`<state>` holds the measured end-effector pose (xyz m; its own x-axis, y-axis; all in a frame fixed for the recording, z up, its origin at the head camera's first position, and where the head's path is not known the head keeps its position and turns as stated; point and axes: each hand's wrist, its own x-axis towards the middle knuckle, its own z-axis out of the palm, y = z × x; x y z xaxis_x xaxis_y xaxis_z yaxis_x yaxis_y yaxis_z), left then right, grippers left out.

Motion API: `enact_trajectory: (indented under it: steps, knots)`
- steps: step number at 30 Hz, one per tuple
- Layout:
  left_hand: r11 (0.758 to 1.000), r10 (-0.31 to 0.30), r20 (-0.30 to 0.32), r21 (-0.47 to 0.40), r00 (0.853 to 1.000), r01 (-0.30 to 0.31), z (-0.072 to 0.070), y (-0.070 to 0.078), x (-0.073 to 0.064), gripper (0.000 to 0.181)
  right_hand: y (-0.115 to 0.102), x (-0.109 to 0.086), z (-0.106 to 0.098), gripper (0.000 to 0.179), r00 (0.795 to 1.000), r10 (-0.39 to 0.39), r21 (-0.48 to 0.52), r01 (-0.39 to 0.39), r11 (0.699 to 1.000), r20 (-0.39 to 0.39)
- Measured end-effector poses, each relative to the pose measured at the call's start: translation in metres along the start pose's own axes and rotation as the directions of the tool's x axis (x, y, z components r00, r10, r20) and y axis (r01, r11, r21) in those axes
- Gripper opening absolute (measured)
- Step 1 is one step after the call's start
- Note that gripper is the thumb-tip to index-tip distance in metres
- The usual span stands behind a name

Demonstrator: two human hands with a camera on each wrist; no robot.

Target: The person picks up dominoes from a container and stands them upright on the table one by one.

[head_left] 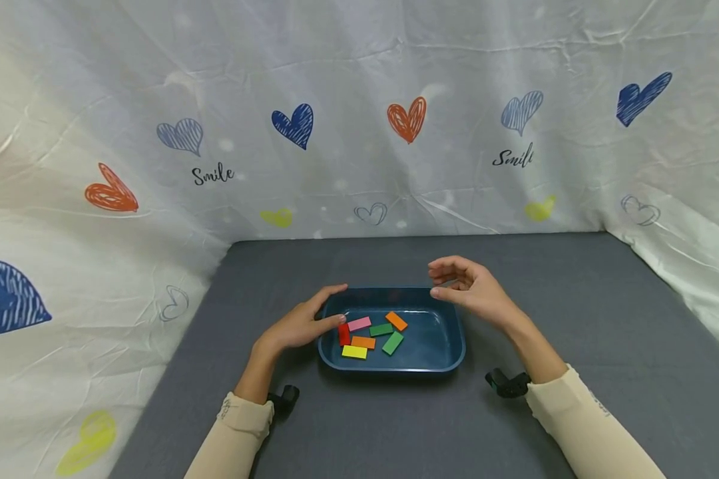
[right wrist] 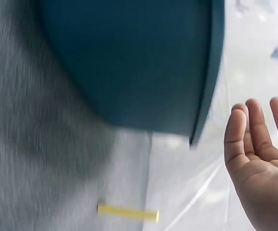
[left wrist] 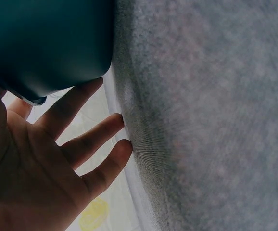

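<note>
A dark blue tray [head_left: 431,362] lies on the grey table, holding several small flat blocks. Pink [head_left: 359,323], red [head_left: 344,334] and yellow [head_left: 355,352] blocks are grouped at its left, with orange [head_left: 397,320] and green [head_left: 393,343] ones alongside. My left hand [head_left: 302,324] grips the tray's left end, thumb over the rim and fingers spread along the outer wall. Above the back right corner, my right hand [head_left: 470,289] hovers with loosely bent fingers and holds nothing. In the right wrist view, another yellow block [right wrist: 128,212] stands upright on the table beyond the tray.
A white curtain [head_left: 347,66] printed with hearts and "Smile" hangs behind the table and along both sides. Dark wrist cameras [head_left: 508,383] sit at both cuffs, low over the grey table [head_left: 407,432].
</note>
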<state>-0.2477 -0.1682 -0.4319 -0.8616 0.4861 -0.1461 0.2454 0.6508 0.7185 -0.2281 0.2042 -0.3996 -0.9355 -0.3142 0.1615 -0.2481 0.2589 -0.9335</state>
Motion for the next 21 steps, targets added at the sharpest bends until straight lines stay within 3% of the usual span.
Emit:
enact_trajectory:
  steps: [7, 15, 21]
  knots:
    - [1.0, -0.001, 0.002, 0.004, 1.0, 0.001, -0.001, 0.0, -0.001, 0.068, -0.001, 0.007, 0.031, 0.046, 0.988, -0.034, -0.016, 0.037, 0.999, 0.149]
    - [1.0, -0.011, 0.006, -0.005, 1.0, 0.011, 0.0, 0.0, -0.001, 0.068, 0.008, 0.013, 0.055, 0.047, 0.928, -0.034, -0.012, 0.041, 0.999, 0.37]
    - [1.0, -0.011, 0.0, 0.002, 1.0, 0.011, 0.0, 0.001, -0.001, 0.067, 0.011, 0.013, 0.067, 0.044, 0.9, -0.04, -0.123, 0.103, 0.987, 0.433]
